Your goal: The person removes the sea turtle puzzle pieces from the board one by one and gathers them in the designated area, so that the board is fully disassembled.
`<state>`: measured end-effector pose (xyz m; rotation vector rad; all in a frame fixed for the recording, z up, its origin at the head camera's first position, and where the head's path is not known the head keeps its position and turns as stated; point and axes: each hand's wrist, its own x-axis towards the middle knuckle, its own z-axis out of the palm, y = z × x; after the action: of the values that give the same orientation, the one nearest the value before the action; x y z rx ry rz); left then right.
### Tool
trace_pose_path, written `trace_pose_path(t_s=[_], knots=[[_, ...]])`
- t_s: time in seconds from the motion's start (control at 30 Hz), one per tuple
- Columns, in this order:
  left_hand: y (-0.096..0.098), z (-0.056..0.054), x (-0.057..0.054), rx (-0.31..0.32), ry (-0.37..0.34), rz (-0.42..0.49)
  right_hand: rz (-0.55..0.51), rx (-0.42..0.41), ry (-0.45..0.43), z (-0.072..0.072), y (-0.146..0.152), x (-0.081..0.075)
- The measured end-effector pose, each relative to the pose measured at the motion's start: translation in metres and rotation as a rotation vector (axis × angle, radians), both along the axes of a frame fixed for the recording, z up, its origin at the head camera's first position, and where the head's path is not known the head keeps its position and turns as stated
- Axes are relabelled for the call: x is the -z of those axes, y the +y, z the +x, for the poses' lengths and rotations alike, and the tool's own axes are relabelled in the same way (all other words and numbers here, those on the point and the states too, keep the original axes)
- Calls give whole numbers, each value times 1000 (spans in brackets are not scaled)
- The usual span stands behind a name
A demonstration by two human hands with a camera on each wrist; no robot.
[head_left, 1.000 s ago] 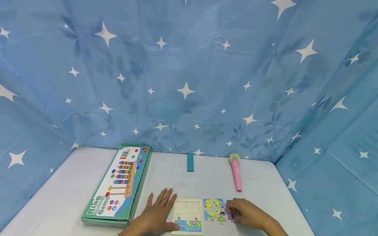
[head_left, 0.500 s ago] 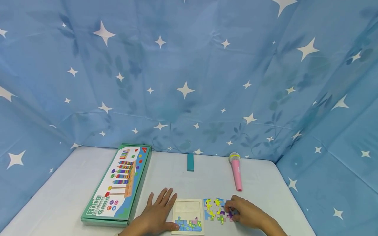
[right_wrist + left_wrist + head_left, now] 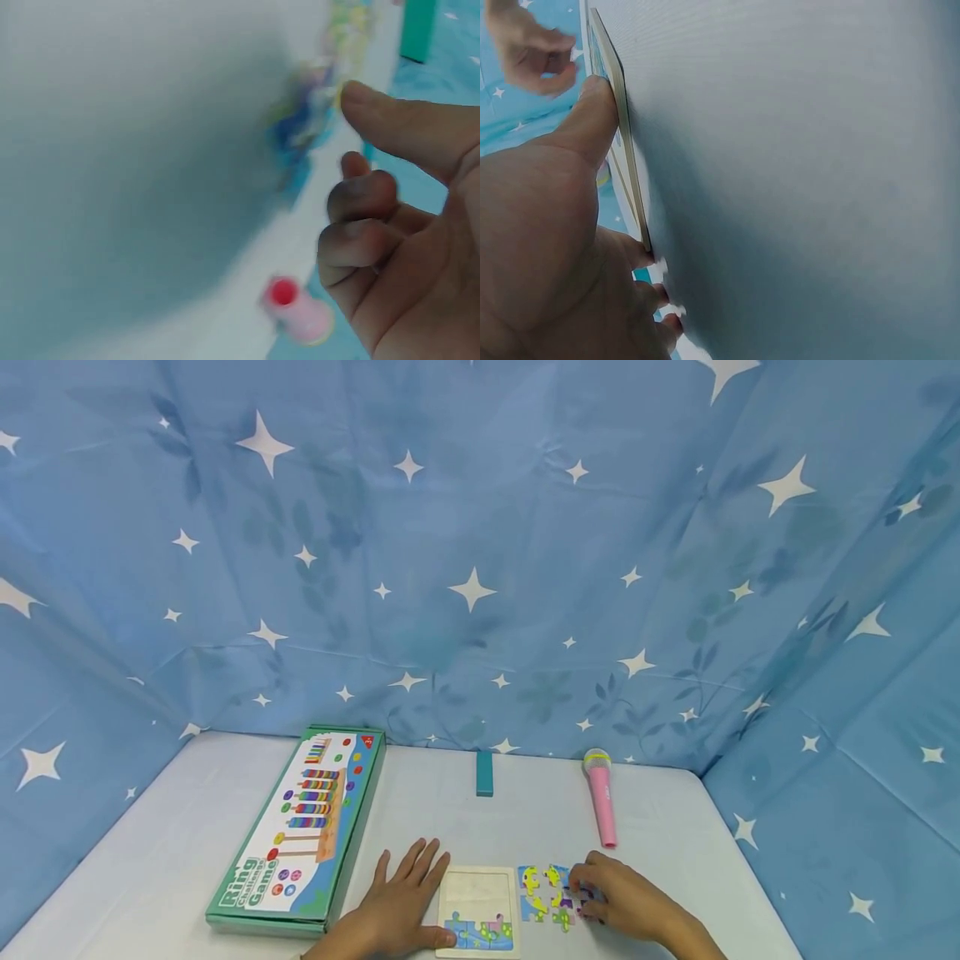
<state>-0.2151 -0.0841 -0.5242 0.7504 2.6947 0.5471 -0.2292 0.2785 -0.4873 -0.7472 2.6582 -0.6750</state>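
Observation:
My left hand [image 3: 397,902] lies flat with spread fingers at the left side of a wooden puzzle tray [image 3: 476,891]. Its thumb rests on the tray's lower left corner, over the blue puzzle pieces [image 3: 476,935] fitted along the bottom; the upper part is bare wood. Right of the tray lies a cluster of loose jigsaw pieces [image 3: 531,881], yellow, blue, green and purple. My right hand [image 3: 630,897] hovers at the cluster's right edge, fingers bent, covering some pieces. In the right wrist view the thumb [image 3: 375,112] stands apart from the curled fingers, with nothing between them.
A green ring game box [image 3: 300,827] lies on the left of the white table. At the back is a small teal block [image 3: 484,774], with a pink toy microphone [image 3: 602,797] farther right. A blue star-patterned curtain [image 3: 480,568] hangs behind and along the sides.
My right hand has shifted slightly left, and the purple piece under it has moved left against the other loose pieces. The left hand and tray have stayed put.

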Motion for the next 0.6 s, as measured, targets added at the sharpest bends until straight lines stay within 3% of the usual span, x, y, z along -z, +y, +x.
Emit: trace_pose_path(t_s=[0.2,0.33,0.47,0.6], knots=[[-1,0,1,4,-2,2,-58,24,105,1,-36,-11],[-1,-1,2,2,-9,15,-21,-27,117,8,-73,-11],[-2,-1,4,7,-7,26,54,-100,69,16,-110,-6],[-3,0,5,18,3,42,124,-119,3,20,-139,2]])
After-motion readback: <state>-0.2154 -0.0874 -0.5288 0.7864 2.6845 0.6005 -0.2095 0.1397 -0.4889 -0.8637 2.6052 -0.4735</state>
